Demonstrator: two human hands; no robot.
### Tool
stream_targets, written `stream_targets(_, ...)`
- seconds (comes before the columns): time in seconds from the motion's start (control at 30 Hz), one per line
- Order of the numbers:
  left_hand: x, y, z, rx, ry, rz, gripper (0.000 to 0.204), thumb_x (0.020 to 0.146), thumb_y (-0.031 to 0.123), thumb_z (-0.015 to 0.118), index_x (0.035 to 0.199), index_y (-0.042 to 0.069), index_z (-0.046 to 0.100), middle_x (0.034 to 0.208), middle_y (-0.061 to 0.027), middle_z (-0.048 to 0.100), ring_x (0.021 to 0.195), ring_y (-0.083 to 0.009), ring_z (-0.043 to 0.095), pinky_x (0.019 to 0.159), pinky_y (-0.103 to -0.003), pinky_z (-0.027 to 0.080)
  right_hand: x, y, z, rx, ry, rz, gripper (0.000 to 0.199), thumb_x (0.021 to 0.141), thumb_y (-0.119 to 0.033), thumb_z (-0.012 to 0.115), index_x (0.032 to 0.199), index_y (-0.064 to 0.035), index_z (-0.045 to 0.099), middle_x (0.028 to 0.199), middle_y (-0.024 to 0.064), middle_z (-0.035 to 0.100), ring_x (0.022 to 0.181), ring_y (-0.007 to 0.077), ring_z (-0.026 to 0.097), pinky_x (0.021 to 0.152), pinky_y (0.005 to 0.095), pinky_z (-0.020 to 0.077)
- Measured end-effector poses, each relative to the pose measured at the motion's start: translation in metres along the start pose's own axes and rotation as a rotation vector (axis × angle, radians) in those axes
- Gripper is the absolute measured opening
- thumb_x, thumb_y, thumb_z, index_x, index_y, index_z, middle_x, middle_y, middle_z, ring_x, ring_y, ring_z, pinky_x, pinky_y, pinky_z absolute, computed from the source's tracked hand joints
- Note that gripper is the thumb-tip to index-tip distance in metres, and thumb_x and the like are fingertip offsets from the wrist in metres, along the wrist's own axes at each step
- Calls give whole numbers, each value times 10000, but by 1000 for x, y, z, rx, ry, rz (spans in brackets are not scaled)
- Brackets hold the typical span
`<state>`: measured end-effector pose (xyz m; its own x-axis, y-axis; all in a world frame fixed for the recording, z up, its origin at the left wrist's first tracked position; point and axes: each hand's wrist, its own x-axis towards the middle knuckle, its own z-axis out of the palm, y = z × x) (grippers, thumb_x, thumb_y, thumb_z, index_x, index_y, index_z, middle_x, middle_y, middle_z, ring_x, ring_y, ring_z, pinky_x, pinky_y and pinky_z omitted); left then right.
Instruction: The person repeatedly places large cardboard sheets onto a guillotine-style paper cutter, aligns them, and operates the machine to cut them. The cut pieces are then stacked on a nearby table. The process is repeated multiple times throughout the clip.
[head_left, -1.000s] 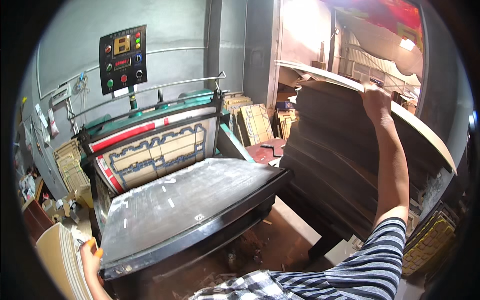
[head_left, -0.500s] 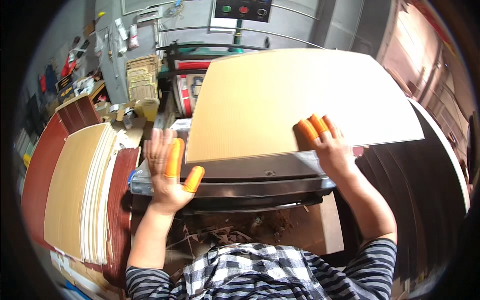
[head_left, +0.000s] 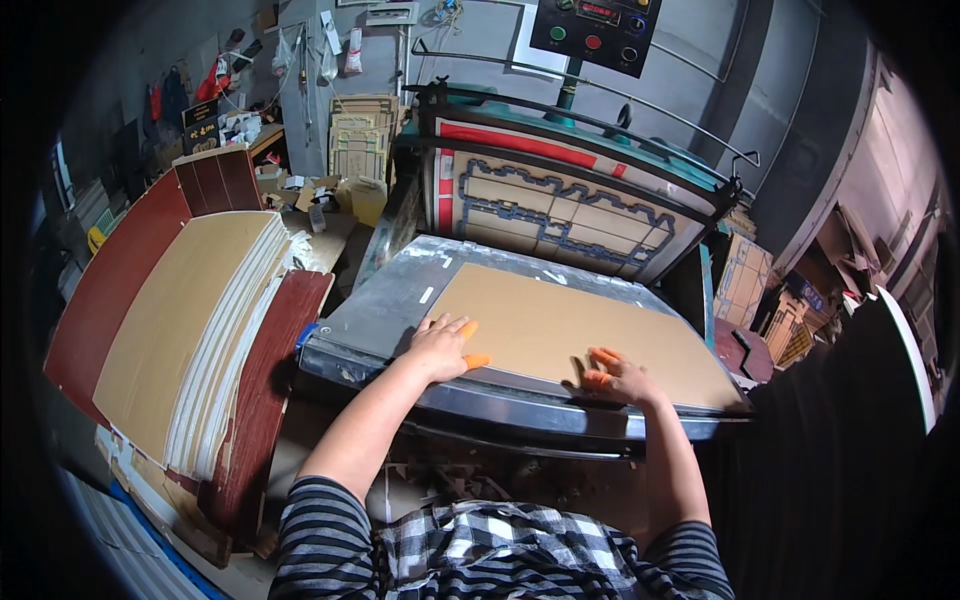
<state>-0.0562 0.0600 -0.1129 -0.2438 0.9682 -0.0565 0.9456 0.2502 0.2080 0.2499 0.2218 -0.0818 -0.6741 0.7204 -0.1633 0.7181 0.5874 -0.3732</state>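
A tan cardboard sheet (head_left: 570, 320) lies flat on the grey metal bed (head_left: 370, 310) of a press. My left hand (head_left: 438, 350) rests at the sheet's near left corner, fingers spread and pointing away from me. Near the middle of the front edge, my right hand (head_left: 618, 380) touches the sheet with its fingers apart and slightly bent. Orange finger covers sit on some fingers of both hands. Beyond the sheet, the raised press plate carries a die board (head_left: 560, 215) with dark blade outlines, framed by red strips.
To my left stands a stack of cardboard sheets (head_left: 175, 330) between dark red boards (head_left: 265, 400). A control box (head_left: 592, 35) with coloured buttons hangs above the press. Cut boards (head_left: 745, 275) lean at the right. Scraps lie on the floor beneath the bed.
The cardboard sheet has come down from a raised position onto the bed, uncovering the die board. My left hand has moved from beside the sheet onto its corner. The view has shifted.
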Motion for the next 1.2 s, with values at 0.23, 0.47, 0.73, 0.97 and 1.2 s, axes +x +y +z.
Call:
stream_targets(0.23,19,-17,14,56,-151,-76,782,899,631,431,1483,121,329,1562,-62,268,1442,-300,210,1159,-430,172,32,49,34,-262,-19,149,666,919,-643,380,1453,-246,352,1499,81,305,1365,443,248,1010,729,226)
stream_targets(0.47,24,-31,7,7,-141,-139,754,902,657,420,1479,177,346,1554,-100,276,1434,-318,221,1145,-473,188,78,32,32,-262,-98,212,740,902,-679,379,1458,-194,321,1531,82,300,1449,313,181,1085,653,175)
stream_targets(0.73,-14,-11,7,-60,-64,-116,723,871,579,534,1441,155,399,1508,-79,366,1410,-326,272,1096,-599,200,29,27,14,-225,-117,76,934,825,-795,375,1478,-129,323,1552,146,262,1457,323,155,1117,611,116)
stream_targets(0.97,-11,-11,10,-267,39,25,591,845,516,636,1256,94,607,1383,-102,523,1305,-336,443,1068,-476,314,41,50,17,-228,-76,117,931,830,-806,326,1494,-156,293,1560,139,242,1460,331,122,1118,608,104)
stream_targets(1.2,40,-29,9,-1178,551,-74,291,830,121,737,1066,-40,682,959,-77,709,846,-113,644,749,-252,514,70,51,19,-206,-23,106,842,863,-754,361,1449,-148,350,1529,138,288,1433,337,190,1084,631,166)
